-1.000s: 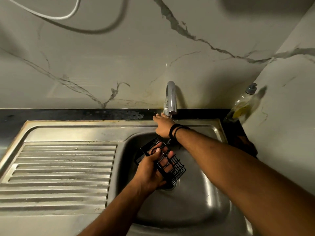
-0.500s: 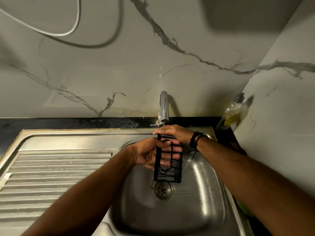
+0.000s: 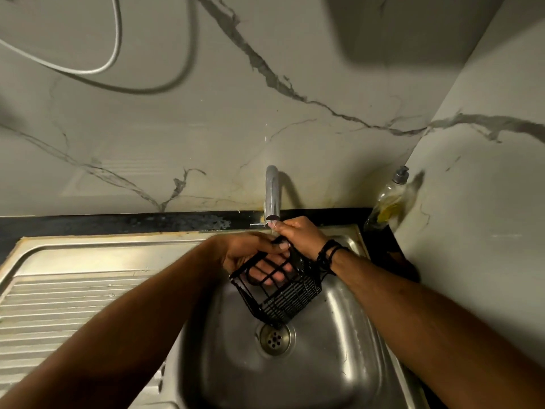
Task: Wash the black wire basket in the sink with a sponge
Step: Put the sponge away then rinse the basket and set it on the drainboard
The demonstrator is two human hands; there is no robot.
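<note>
The black wire basket hangs tilted over the steel sink bowl, just below the tap spout. My left hand holds it from the left, thumb over the top wire and fingers showing through the mesh from behind. My right hand grips the basket's upper right edge right under the spout. A thin stream of water falls from the tap onto the hands. No sponge shows in view.
The drain lies directly under the basket. A ribbed draining board stretches left of the bowl. A soap dispenser bottle stands in the back right corner against the marble wall. A white cable loops on the wall.
My right hand left the tap handle and took the basket's top edge. Both hands lifted the basket from low in the bowl up under the spout and tilted it.
</note>
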